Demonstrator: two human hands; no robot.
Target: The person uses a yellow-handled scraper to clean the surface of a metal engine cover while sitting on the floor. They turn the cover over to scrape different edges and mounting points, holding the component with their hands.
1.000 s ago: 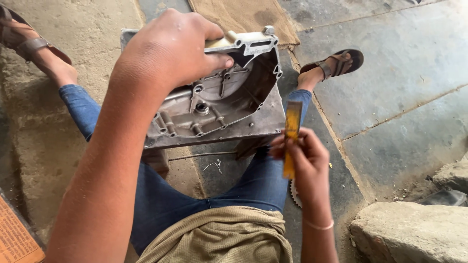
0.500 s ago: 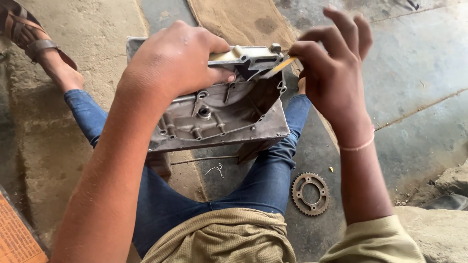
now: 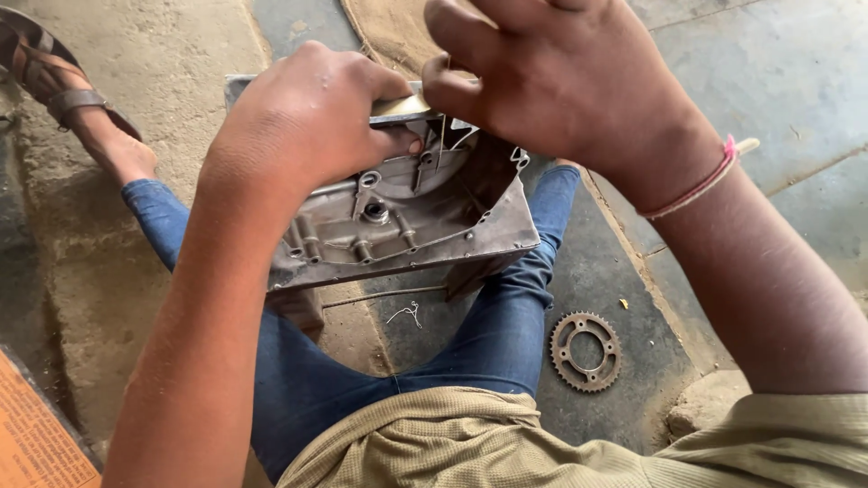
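Observation:
A grey cast-metal engine cover point(image 3: 407, 226) rests tilted on my knees, its ribbed inside facing me. My left hand point(image 3: 307, 126) grips its upper left edge, thumb pressed on the rim. My right hand point(image 3: 551, 81) is curled over the cover's top edge, right next to the left. It is shut on a flat yellowish tool point(image 3: 402, 107), of which only a short strip shows between the two hands. The tool's tip lies against the cover's rim.
A toothed sprocket point(image 3: 586, 351) lies on the dark floor by my right leg. My sandalled foot point(image 3: 63, 90) is at the upper left. An orange printed board point(image 3: 36, 434) sits at the bottom left, and a rough stone point(image 3: 714, 402) is at the lower right.
My right hand rose from beside my knee, carrying the yellowish tool, to the cover's top edge and closed in next to the left hand. The left hand kept its grip.

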